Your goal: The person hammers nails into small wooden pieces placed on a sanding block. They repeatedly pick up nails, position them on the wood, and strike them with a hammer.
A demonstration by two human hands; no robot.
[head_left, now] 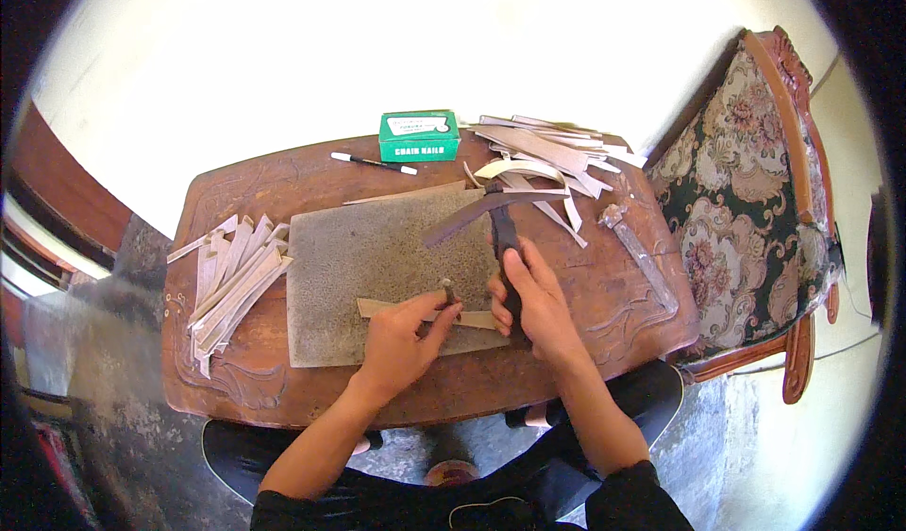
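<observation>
"Black sleeves [637, 498], two of them, sit closest. What's past them?"

"Two bare hands. The left hand [406, 337] pinches one small greyish piece [448, 290] between thumb and fingertips; I can't tell what it is. The right hand [536, 300] is wrapped round the handle of one dark hammer-like tool [505, 234]."

"Which way does that tool point?"

"Its handle's long axis runs away from the person, the far end leaning slightly left. The long, curved head crosses there, one tip toward the near left, the other toward the far right."

"And under the hands?"

"One tan strip [478, 320] on one grey slab [377, 257]. The strip's long axis runs left to right, its middle partly hidden by the left fingers. The slab lies on one wooden table [444, 394]."

"To the sides?"

"Left, a heap of pale strips [236, 286], overlapping too much to count. Right, one pale club-shaped tool [646, 267], knobbed end away from the person, and one floral chair [731, 172] beside the table."

"Farthest across?"

"One black-and-white pen [373, 163], then one green box [420, 139], with a second heap [547, 149] of strips to its right, also uncountable."
</observation>
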